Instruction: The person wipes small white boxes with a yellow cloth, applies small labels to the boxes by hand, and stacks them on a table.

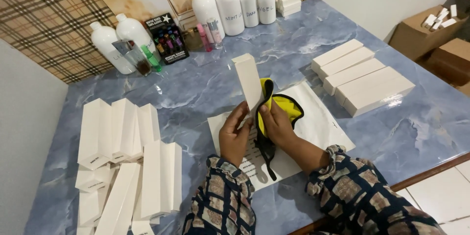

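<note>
My left hand grips the lower end of a tall white box held upright over the table. My right hand holds a yellow cloth with black trim pressed against the side of the box, its black strap hanging down toward me. Both hands sit above a white sheet of paper with dark print. The sleeves are dark with a patterned print.
Several white boxes lie piled at the left; more white boxes lie in a row at the right. White bottles and small coloured vials stand at the back. The marble table edge runs along the right; cardboard boxes stand beyond it.
</note>
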